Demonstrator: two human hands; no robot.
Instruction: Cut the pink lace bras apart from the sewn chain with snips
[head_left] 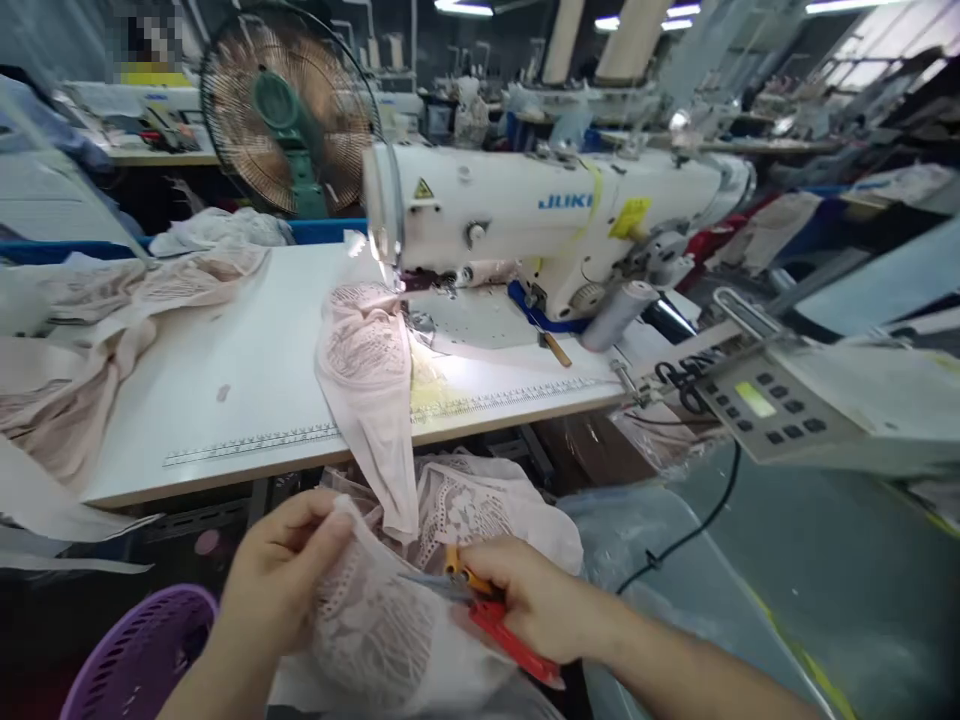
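A pale pink lace bra [375,640] hangs below the front edge of the sewing table, over my lap. My left hand [289,570] pinches its upper edge between thumb and fingers. My right hand [532,600] is closed around scissors [491,610] with red and orange handles. Their grey blades point left and lie against the bra's fabric; whether they are open is hard to make out. Another lace bra part [367,350] lies at the needle area of the white sewing machine [510,200], its strip draping over the table edge toward my hands.
More pink lace pieces [112,330] lie on the left of the white table [247,370]. A purple basket [142,650] stands low at left. A control panel [780,400] and a cable are at right. An orange-handled tool [555,348] lies by the machine; a fan [289,110] stands behind.
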